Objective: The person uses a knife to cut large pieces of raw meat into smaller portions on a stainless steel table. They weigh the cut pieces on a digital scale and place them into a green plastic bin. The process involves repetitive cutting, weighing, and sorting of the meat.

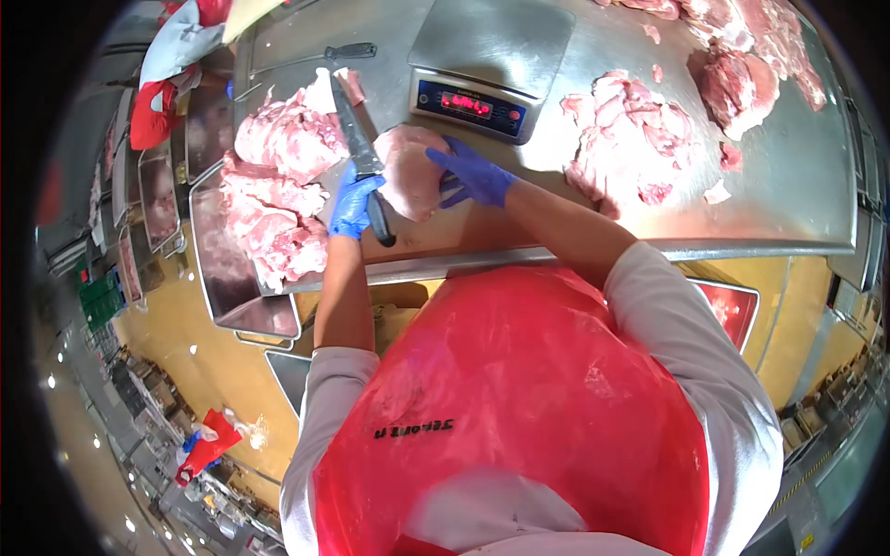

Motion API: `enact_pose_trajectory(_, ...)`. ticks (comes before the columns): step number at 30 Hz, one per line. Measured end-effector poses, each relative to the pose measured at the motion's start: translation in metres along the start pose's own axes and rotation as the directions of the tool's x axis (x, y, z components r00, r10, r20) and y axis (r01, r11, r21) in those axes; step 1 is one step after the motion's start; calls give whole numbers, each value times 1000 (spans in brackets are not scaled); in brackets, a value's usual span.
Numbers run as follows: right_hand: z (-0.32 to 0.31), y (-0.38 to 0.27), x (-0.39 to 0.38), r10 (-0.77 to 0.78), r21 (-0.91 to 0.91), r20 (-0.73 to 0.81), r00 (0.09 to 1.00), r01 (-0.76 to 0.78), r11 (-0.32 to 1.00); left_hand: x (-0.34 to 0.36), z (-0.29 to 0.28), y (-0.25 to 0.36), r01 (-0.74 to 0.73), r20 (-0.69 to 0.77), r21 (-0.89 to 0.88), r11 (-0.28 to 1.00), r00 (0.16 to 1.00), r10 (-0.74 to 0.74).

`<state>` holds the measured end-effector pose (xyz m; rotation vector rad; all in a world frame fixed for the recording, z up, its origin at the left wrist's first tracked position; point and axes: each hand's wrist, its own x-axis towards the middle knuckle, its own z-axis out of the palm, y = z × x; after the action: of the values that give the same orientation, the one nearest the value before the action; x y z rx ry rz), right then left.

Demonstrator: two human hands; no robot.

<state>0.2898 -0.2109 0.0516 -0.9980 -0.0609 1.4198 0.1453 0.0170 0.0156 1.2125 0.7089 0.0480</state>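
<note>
My left hand, in a blue glove, is closed around the dark handle of a knife. The broad blade points away from me, toward the far left of the steel table. Beside the knife lies a smooth, rounded piece of pale pink meat. My right hand, also gloved in blue, rests its spread fingers against the right side of this piece. Just beyond it stands a digital scale with a lit red display and a bare steel platform.
Pink meat pieces are heaped left, by a metal tray. Another meat pile lies right of the scale, with larger cuts beyond. A dark-handled rod lies at the back. Another person's red sleeve shows far left.
</note>
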Motion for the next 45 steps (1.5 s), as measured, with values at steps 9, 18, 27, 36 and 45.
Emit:
enact_pose_trajectory(9,-19,-51,15,-758,-294,37,651,732,614,-27,87,85,-279,26,-317,906,953,303)
enact_pose_trajectory(18,-81,-180,-3,-758,-768,566,323,540,-344,138,170,133,-499,139,-92,862,850,507)
enact_pose_trajectory(27,-99,-192,-39,-745,-833,552,374,279,-477,134,154,139,-519,113,11,855,850,515)
enact_pose_trajectory(36,-237,-241,-151,-942,-797,-323,91,511,322,3,23,133,-349,-151,227,909,910,387)
enact_pose_trajectory(45,-191,-275,-67,-794,-836,54,606,463,296,-35,36,84,-239,-162,234,943,946,280)
